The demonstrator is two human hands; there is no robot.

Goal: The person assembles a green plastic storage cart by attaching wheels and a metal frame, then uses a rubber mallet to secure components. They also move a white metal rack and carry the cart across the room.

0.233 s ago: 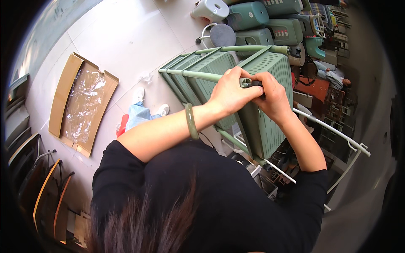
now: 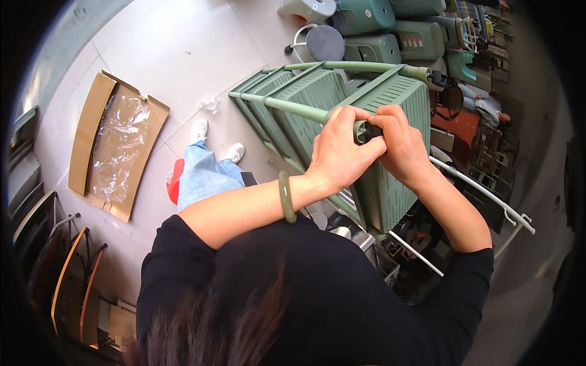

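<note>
My left hand (image 2: pixel 342 152), with a green bangle (image 2: pixel 285 196) on its wrist, is closed around the end of a pale green tube (image 2: pixel 287 107). That tube belongs to a green slatted rack (image 2: pixel 390 104) standing in front of me. My right hand (image 2: pixel 404 146) meets the left at the tube's tip and pinches a small black end piece (image 2: pixel 368 131) there. The two hands touch each other. My fingers hide most of the black piece.
A flattened cardboard box with clear plastic film (image 2: pixel 116 146) lies on the tiled floor at left. Green tubs and a round grey stool (image 2: pixel 323 41) crowd the top. A white tube frame (image 2: pixel 488 198) runs at right, dark chairs (image 2: pixel 67 274) stand lower left, and a red object (image 2: pixel 175 181) sits by my leg.
Both hands keep their grip at the tube's end. They sit slightly lower in the picture.
</note>
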